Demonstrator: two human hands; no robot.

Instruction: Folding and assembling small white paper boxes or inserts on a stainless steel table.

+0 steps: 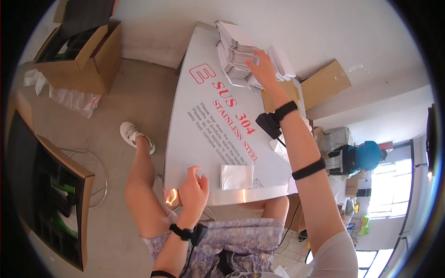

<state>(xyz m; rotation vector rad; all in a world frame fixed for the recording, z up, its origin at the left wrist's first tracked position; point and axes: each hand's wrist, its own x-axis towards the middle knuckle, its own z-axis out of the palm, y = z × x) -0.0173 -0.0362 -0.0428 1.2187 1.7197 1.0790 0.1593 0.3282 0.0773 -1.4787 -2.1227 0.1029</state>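
Note:
My right hand (263,69) reaches to the far end of the metal-topped table (185,139), beside stacks of flat white cartons or packets (236,55). Its thumb and forefinger are apart, and nothing shows between them. My left hand (193,197) hovers at the near left edge of the table, fingers loosely bent and apart, with nothing visible in it. A small flat white packet (237,177) lies near the front edge, to the right of my left hand. Black straps with small dark devices sit on both wrists.
Open cardboard boxes with dark contents stand at left (69,65) and lower left (51,185). Cardboard pieces (327,83) lean by the wall on the right. A loose cable (99,171) lies on the floor. A person in a blue top (368,155) is farther off at right.

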